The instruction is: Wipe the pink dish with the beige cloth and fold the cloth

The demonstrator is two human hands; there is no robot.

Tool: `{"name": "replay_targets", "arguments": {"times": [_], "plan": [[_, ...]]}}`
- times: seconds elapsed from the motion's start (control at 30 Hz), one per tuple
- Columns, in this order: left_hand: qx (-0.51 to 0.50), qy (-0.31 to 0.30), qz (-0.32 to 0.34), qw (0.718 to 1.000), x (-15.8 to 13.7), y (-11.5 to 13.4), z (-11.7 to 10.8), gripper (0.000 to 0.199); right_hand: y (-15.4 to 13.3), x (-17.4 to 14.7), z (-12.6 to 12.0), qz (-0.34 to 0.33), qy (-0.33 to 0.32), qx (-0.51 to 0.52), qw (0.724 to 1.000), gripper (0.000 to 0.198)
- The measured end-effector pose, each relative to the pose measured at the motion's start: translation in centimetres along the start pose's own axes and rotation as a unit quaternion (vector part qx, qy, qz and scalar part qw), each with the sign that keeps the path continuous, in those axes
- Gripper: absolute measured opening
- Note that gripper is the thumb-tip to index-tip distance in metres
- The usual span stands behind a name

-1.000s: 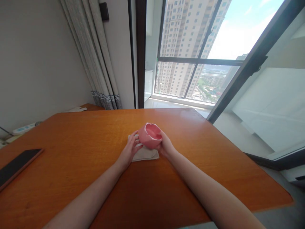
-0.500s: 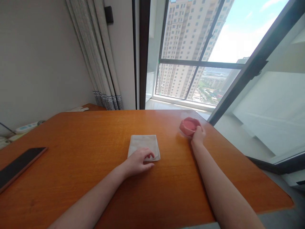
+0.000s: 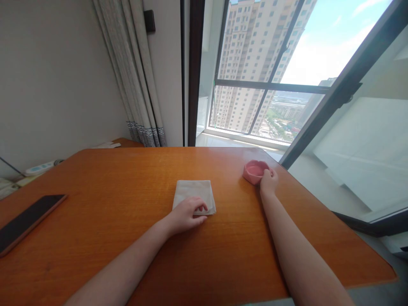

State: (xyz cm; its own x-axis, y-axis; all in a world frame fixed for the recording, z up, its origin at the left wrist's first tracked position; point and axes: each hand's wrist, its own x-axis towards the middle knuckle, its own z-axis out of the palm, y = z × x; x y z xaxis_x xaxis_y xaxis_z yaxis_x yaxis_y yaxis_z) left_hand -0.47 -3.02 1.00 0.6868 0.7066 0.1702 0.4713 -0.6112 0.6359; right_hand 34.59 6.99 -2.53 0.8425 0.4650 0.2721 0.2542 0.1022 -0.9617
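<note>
Head view: pink bowl (image 3: 253,171) sits in right hand (image 3: 269,180).

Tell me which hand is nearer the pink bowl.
Right. The right hand grips the pink bowl at its rim; the left hand is apart, leftward, over the folded cloth.

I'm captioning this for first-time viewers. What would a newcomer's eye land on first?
Probably the pink bowl, gripped by the right hand near the far right corner of the wooden table. Next, the folded pale cloth around the table's middle, with the left hand over its near edge. Beyond, a bright window shows a tall building.
</note>
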Motion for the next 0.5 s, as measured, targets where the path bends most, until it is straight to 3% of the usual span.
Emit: {"name": "replay_targets", "arguments": {"times": [0.5], "plan": [[0.042,0.03,-0.015,0.999,0.0,0.14,0.67,0.01,0.87,0.45,0.56,0.022,-0.053,-0.024,0.998,0.024]]}}
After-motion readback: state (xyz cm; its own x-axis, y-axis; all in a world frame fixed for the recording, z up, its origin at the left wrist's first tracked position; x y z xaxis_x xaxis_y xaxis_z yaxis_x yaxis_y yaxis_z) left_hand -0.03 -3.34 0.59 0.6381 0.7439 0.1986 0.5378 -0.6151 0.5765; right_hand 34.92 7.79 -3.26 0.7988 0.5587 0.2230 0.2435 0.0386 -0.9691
